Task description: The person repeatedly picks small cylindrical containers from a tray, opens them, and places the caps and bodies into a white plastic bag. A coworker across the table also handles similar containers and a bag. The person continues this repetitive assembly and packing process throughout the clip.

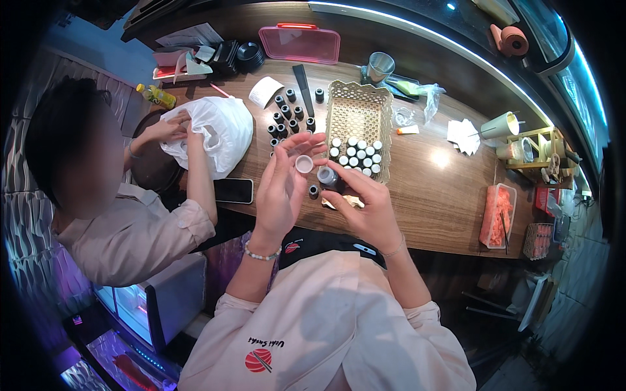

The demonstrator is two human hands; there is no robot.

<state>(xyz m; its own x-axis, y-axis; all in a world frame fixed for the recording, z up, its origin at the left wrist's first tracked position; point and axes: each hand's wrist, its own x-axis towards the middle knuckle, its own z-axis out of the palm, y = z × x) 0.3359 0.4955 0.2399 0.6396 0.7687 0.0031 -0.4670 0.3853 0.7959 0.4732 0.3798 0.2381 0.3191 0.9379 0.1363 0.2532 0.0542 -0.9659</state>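
Note:
In front of my chest, my left hand holds a small round white cap at its fingers, the hollow side facing up. Just right of it, my right hand grips a little dark bottle with its mouth uncovered. The cap and the bottle are apart. Beyond my left hand stand several dark bottles without white caps, and one more dark bottle stands close under my hands. Past my right hand, a woven basket holds several bottles with white caps at its near end.
A co-worker on my left has both hands at a white plastic bag. A phone lies near the table edge. Farther right are white napkins and a tub of orange food. A pink lid leans at the back.

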